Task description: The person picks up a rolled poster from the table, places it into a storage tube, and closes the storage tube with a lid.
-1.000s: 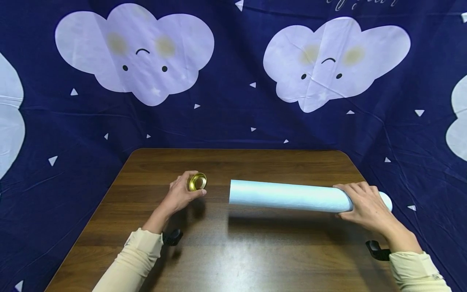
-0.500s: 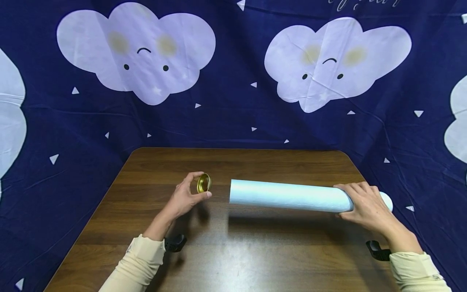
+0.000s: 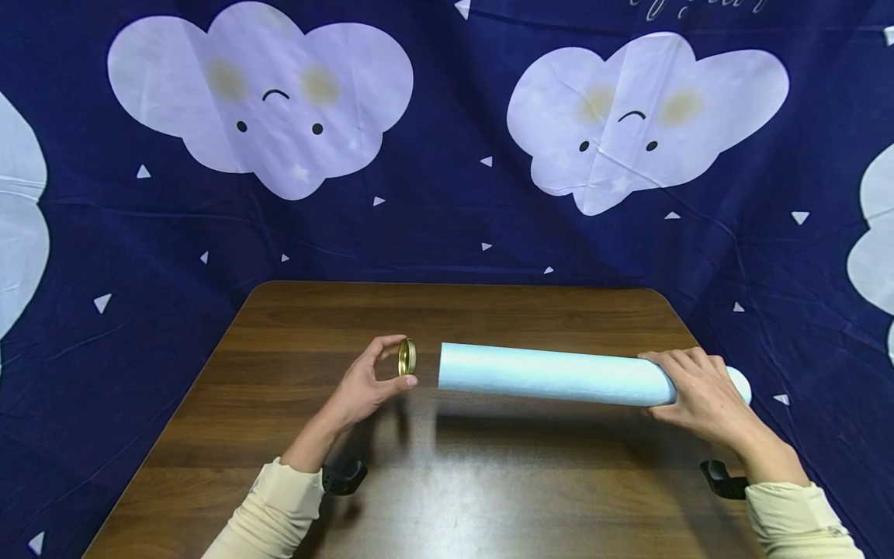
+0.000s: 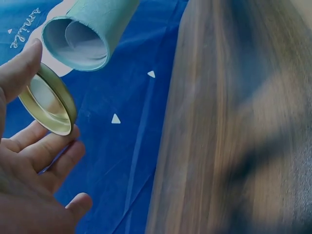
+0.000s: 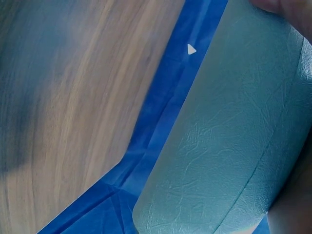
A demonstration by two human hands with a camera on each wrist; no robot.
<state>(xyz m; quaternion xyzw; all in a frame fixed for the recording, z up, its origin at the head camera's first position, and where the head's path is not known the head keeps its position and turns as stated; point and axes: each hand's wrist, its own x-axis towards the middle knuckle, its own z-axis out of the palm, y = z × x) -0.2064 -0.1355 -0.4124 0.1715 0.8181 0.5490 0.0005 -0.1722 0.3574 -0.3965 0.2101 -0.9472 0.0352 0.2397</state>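
My left hand (image 3: 363,388) pinches a shallow gold metal lid (image 3: 407,357) between thumb and fingers, held on edge in the head view. In the left wrist view the lid (image 4: 48,101) shows its hollow inside. My right hand (image 3: 701,392) grips a long pale-blue tube (image 3: 545,374) near its right end, holding it almost level above the table. The tube's left end faces the lid across a small gap. Its mouth (image 4: 75,44) is uncapped, with a pale rolled sheet inside. Textured wrapping with a seam covers the tube (image 5: 219,126) in the right wrist view.
A brown wooden table (image 3: 447,481) lies under both hands, with the tube's shadow on it. Behind it hangs a dark blue cloth (image 3: 447,155) printed with clouds and small triangles. Black wrist straps (image 3: 344,477) sit by the cream sleeves.
My left hand has moved right with the lid, closer to the tube's mouth, and turned the lid until it stands nearly edge-on. The right hand and tube have stayed in place.
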